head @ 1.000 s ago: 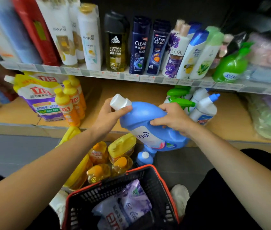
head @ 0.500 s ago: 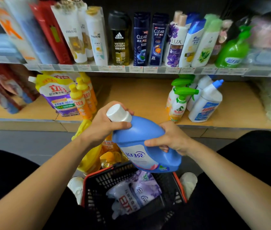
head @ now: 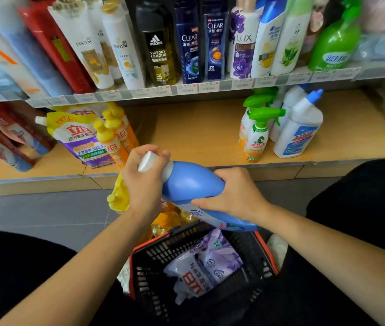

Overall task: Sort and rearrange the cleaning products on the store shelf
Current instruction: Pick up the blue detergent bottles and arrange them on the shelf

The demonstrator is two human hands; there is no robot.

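Best to lift the large blue plastic detergent bottle with the white screw cap [head: 193, 184] up and forward onto the bare middle stretch of the light wooden lower shelf [head: 198, 132], between the row of yellow dish-soap bottles [head: 110, 140] on the left and the white spray bottles with green triggers [head: 257, 135] on the right, without crowding either group. Better to tip it upright before reaching the shelf edge, then set it down base first with the label to the front, far enough back to avoid toppling off the lip. Sensible to support the body from below during the swing, given the likely weight, rather than trusting the neck alone. Worth steering clear of the cluster of yellow bottles on the floor [head: 118, 196], partly hidden just beyond the wrist. Holds the blue bottle at present almost on its side, cap pointing up and left, in the air just short of the shelf edge and over the far rim of the black plastic shopping basket with the orange rim [head: 264, 250], above the purple-and-white refill pouches [head: 205, 267] lying inside. Grips with the left hand [head: 144, 182] round the neck just below the cap, fingers curled fully closed over the top, thumb out of sight. Clasps with the right hand [head: 233, 196] over the shoulder and flank of the body, fingers bent down across the label side, palm pressed on the plastic. Leaves neither hand slack or spread: both wrapped firmly on the same bottle.
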